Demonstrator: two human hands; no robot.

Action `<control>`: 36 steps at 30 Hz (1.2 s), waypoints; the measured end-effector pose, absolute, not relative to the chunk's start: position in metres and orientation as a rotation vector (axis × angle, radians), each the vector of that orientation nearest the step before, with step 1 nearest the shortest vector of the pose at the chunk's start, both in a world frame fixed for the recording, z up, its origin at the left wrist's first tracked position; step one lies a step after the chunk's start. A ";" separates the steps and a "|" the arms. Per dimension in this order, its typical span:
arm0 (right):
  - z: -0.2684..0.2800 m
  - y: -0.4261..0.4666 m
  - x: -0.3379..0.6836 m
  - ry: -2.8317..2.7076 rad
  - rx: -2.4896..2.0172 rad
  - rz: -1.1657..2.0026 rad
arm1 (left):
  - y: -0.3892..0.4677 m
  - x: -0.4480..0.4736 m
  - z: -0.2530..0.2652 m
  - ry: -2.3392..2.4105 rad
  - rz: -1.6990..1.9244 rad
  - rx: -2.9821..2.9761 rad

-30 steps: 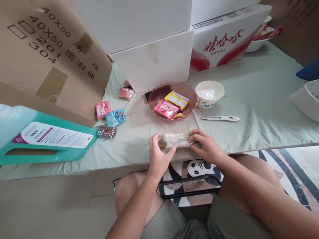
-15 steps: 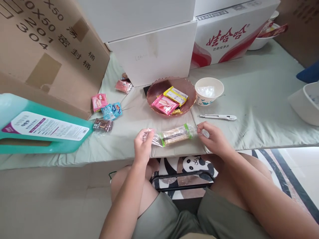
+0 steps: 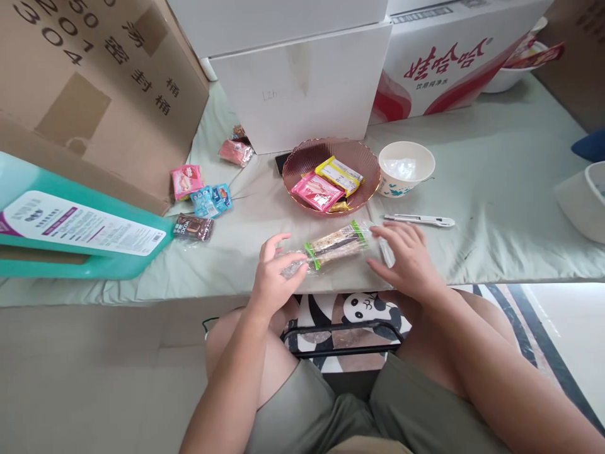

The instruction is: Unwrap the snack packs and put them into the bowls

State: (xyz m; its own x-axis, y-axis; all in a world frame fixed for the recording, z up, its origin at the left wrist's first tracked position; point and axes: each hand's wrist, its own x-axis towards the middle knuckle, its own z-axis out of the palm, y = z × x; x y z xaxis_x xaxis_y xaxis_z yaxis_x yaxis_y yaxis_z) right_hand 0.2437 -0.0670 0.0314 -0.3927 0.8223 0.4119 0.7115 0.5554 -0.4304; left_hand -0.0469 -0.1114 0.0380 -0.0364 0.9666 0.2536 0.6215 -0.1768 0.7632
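Observation:
A snack bar in a clear wrapper with green ends (image 3: 336, 244) lies on the cloth near the table's front edge. At its left end my left hand (image 3: 275, 275) is open, fingers apart beside the crumpled clear film. My right hand (image 3: 405, 257) is open too, its fingers spread around the film at the right end. Whether the fingertips touch the film I cannot tell. Just behind the bar stands a ribbed pinkish bowl (image 3: 295, 189) with pink and yellow snack packets in it. A white utility knife (image 3: 420, 220) lies behind my right hand.
A paper cup (image 3: 401, 188) holding clear plastic stands right of the bowl. Small packets, including a blue one (image 3: 211, 200) and a brown cocoa one (image 3: 193, 227), lie at left by a green jug (image 3: 142, 268). White boxes (image 3: 302, 94) and a brown carton (image 3: 118, 126) rise behind.
Both hands have let go of the film ends and their fingers have spread. The snack bar now rests on the cloth, turned slightly. The camera view has shifted a little.

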 end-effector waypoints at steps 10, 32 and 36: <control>0.046 -0.084 0.245 -2.574 -0.962 0.215 | -0.131 -0.047 0.066 1.172 1.092 2.368; 0.028 -0.102 0.185 -2.442 -0.770 0.264 | -0.084 -0.039 0.050 1.811 0.987 1.833; 0.038 -0.089 0.167 -2.603 -0.976 0.189 | -0.063 -0.036 0.064 1.837 0.941 1.820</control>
State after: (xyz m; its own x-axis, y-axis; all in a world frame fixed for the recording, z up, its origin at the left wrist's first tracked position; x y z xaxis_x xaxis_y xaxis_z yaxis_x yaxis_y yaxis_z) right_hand 0.1674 -0.0885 0.0375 -0.6999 0.6574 0.2792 0.6102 0.7535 -0.2446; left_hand -0.0361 -0.0635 0.0635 -0.0831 0.9799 0.1815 0.7198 -0.0669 0.6909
